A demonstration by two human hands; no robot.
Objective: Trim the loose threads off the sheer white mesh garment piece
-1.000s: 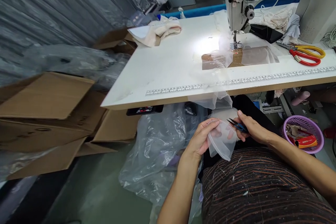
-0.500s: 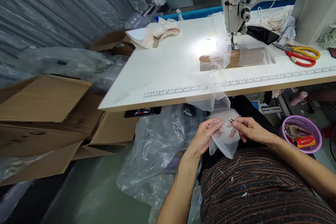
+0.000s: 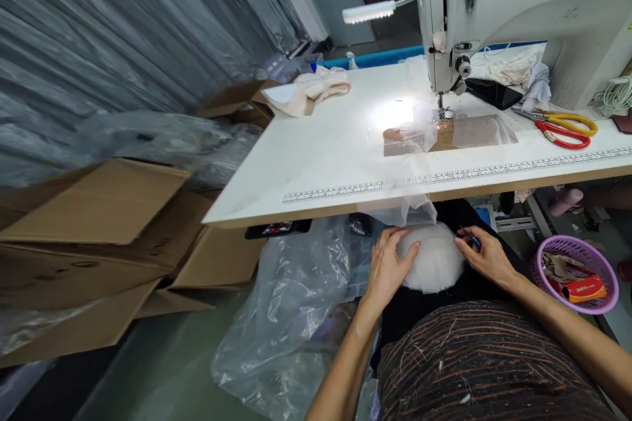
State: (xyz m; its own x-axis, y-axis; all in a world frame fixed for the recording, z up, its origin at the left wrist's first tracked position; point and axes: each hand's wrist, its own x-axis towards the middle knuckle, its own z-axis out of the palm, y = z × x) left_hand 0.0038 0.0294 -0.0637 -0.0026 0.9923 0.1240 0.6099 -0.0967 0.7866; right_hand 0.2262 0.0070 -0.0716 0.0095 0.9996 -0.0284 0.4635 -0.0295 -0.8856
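A rounded piece of sheer white fabric point(image 3: 430, 262) lies over my lap below the table edge. My left hand point(image 3: 390, 262) rests on its left side, thumb and fingers apart. At its right edge, my right hand point(image 3: 486, 256) is closed around a small blue-and-black tool point(image 3: 471, 238), perhaps thread snips; the fingertips are by the fabric's rim. More sheer fabric point(image 3: 407, 210) hangs over the table edge above my hands and runs up toward the sewing machine's needle area point(image 3: 441, 108).
The white table point(image 3: 316, 151) carries beige cloth point(image 3: 328, 85), red- and yellow-handled scissors point(image 3: 563, 128) and a black object point(image 3: 494, 92). A purple basket point(image 3: 609, 276) stands at right. Cardboard boxes point(image 3: 99, 204) and clear plastic point(image 3: 281, 316) are at left.
The fabric has gone from gathered between my fingers to spread out rounded. My left hand has opened onto it, and my right hand has moved right with the tool. The view has shifted slightly.
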